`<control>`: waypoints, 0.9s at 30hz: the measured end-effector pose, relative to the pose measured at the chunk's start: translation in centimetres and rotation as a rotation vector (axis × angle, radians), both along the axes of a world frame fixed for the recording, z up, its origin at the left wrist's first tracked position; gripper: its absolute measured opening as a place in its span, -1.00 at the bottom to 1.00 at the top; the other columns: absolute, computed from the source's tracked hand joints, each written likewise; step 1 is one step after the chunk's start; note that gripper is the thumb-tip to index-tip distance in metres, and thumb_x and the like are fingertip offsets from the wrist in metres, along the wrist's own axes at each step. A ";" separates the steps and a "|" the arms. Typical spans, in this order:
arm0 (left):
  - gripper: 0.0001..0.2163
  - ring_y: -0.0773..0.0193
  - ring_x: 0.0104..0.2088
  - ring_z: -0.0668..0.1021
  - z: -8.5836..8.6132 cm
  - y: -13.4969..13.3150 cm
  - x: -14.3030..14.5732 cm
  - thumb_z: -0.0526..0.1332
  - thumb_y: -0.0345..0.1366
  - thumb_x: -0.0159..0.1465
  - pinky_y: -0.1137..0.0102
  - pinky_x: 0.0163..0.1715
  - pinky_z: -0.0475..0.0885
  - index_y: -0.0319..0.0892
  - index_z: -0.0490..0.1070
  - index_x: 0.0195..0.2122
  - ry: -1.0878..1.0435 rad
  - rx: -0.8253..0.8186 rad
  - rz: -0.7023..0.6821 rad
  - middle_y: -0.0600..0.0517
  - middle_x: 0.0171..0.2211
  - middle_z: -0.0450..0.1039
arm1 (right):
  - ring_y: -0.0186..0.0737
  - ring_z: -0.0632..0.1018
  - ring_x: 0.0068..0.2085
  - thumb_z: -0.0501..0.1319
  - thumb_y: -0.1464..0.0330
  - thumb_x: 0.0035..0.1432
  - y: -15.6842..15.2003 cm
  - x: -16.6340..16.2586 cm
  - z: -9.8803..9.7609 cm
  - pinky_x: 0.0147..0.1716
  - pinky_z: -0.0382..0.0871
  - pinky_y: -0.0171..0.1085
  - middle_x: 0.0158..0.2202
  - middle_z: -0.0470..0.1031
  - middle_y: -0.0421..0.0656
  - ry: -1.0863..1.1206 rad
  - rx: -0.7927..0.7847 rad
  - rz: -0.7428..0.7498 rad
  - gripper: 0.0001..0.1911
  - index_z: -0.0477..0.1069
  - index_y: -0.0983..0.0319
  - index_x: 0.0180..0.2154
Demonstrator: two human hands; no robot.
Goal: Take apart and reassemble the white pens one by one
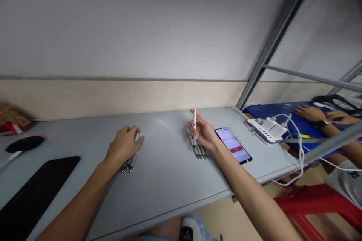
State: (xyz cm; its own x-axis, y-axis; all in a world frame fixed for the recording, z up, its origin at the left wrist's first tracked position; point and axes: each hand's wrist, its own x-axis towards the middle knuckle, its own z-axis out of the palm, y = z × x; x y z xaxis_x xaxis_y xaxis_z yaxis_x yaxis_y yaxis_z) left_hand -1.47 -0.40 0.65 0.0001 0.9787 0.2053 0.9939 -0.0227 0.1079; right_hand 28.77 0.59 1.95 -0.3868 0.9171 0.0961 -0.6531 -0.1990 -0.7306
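Observation:
My right hand (204,131) grips a white pen (195,120) upright between thumb and fingers, raised above the desk. Beneath it lies a row of several pens (201,154) with their silver tips toward me. On the left, my left hand (124,144) rests palm down, its fingers curled over a second group of pens (130,165). White ends show by its fingertips and dark tips stick out below the hand. The hand hides how many pens it covers.
A phone (233,146) with a running timer lies right of my right hand. Beyond it stands a white power strip (265,131) with chargers and cables. A black mat (39,192) and a black mouse (25,144) are at left. Another person's hands (311,115) rest at a blue desk.

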 end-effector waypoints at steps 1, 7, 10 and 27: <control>-0.67 0.01 -0.10 0.45 0.0 0.0 0.0 -0.02 -0.09 0.28 0.22 -0.18 0.39 -0.15 0.39 -0.12 0.006 0.000 0.002 -0.15 -0.17 0.34 | -0.42 0.35 -0.51 0.21 0.31 0.19 0.0 0.1 0.1 -0.54 0.32 -0.41 -0.43 0.34 -0.27 -0.020 -0.001 0.002 -0.66 0.29 0.08 0.02; -0.66 -0.07 -0.04 0.39 0.4 -0.4 0.5 -0.07 -0.20 0.30 0.17 -0.17 0.38 -0.20 0.36 -0.03 0.068 0.031 0.012 -0.20 -0.12 0.33 | -0.32 0.46 -0.37 0.30 0.36 0.06 -0.4 -0.3 0.0 -0.32 0.42 -0.24 -0.37 0.38 -0.26 -0.268 0.060 -0.123 -0.67 0.36 0.12 -0.10; -0.65 -0.10 -0.05 0.37 0.5 -0.7 0.8 -0.05 -0.18 0.29 0.15 -0.18 0.37 -0.20 0.37 -0.03 0.098 0.044 0.017 -0.21 -0.12 0.33 | -0.34 0.43 -0.41 0.31 0.33 0.04 -0.1 -0.8 -0.4 -0.37 0.33 -0.30 -0.45 0.36 -0.28 -0.549 0.207 -0.266 -0.70 0.40 0.16 -0.14; -0.64 -0.13 0.01 0.31 0.8 -1.5 2.5 -0.04 -0.11 0.27 0.06 -0.13 0.27 -0.14 0.36 -0.02 0.073 -0.014 0.002 -0.21 -0.03 0.32 | 0.00 0.30 -0.06 0.36 0.17 0.05 0.7 -0.4 -2.7 -0.15 0.06 -0.10 -0.13 0.42 -0.03 -1.715 0.694 -0.588 -0.66 0.53 0.15 -0.13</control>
State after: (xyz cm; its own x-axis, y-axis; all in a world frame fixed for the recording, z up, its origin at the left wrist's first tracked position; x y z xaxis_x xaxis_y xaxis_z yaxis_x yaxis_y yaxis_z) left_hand 1.05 -1.91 1.49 0.0127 0.9815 0.1911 0.9992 -0.0198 0.0358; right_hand 28.32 1.31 -0.73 -0.1560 0.9214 0.3559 0.8616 0.3031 -0.4072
